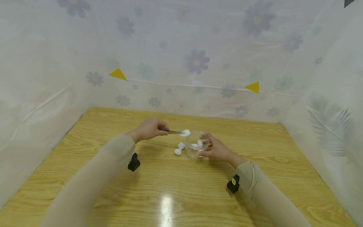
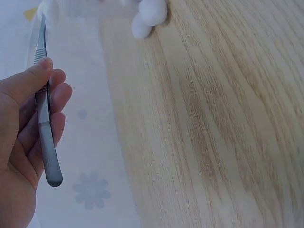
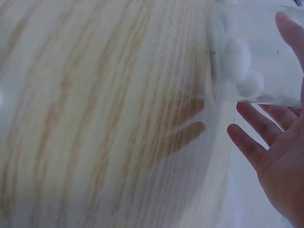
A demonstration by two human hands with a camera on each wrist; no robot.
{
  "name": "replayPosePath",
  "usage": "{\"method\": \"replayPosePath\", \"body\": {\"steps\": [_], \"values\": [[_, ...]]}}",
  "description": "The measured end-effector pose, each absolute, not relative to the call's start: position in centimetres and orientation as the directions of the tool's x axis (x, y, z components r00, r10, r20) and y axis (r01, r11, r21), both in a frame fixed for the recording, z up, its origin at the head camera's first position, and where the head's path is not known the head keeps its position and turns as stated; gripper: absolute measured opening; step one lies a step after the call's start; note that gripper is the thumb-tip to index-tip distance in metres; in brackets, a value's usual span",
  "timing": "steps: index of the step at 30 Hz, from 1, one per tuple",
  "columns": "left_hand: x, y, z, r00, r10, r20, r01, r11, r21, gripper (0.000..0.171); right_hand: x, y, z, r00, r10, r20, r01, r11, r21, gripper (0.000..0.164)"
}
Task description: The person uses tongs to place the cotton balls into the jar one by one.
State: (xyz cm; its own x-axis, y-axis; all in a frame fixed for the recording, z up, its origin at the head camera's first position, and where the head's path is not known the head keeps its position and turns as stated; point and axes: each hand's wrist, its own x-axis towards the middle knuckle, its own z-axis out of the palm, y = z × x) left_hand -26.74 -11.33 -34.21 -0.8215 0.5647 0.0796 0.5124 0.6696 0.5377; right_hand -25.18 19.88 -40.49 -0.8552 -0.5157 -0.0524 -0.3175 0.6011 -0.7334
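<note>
My left hand (image 1: 151, 128) pinches metal tweezers (image 2: 43, 111) between thumb and fingers. At the tweezers' tips is a white cotton ball (image 1: 185, 133), held just beside and above the left rim of a clear round jar (image 1: 190, 154). My right hand (image 1: 217, 148) grips the jar from the right, its thumb on the near side and fingers round the far side. Several cotton balls (image 3: 237, 59) lie inside, seen through the jar wall in the right wrist view. On the table left of the jar, two more cotton balls (image 1: 178, 152) lie against each other.
The wooden table (image 1: 170, 179) has a pale flowered sheet (image 1: 170, 47) hanging behind it and on both sides. Two yellow triangles (image 1: 117, 74) are on the back sheet. A black wrist camera (image 1: 134, 162) sits under the left cuff, another black camera (image 1: 233, 184) by the right.
</note>
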Motion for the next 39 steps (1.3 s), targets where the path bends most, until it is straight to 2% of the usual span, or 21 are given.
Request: {"method": "replayPosePath", "body": {"steps": [12,24,31,39], "values": [[-27.0,-9.1,-33.7,-0.807,0.587,0.071,0.533,0.67,0.517,0.014,-25.1,19.9,-40.4,-0.86,-0.507,-0.057,-0.304,0.6,-0.74,0.084],[-27.2,-7.6,-33.7,-0.783,0.617,0.077,0.557,0.64,0.529,0.013,-25.2,20.0,-40.5,-0.858,-0.51,-0.063,-0.297,0.593,-0.749,0.08],[-27.4,-7.1,-33.8,-0.772,0.63,0.081,0.57,0.63,0.527,0.014,-24.4,19.4,-39.3,-0.86,-0.505,-0.074,-0.286,0.597,-0.75,0.076],[-27.6,-6.8,-34.1,-0.766,0.638,0.079,0.578,0.63,0.52,0.013,-25.4,19.9,-40.6,-0.868,-0.492,-0.065,-0.278,0.591,-0.757,0.081]]}}
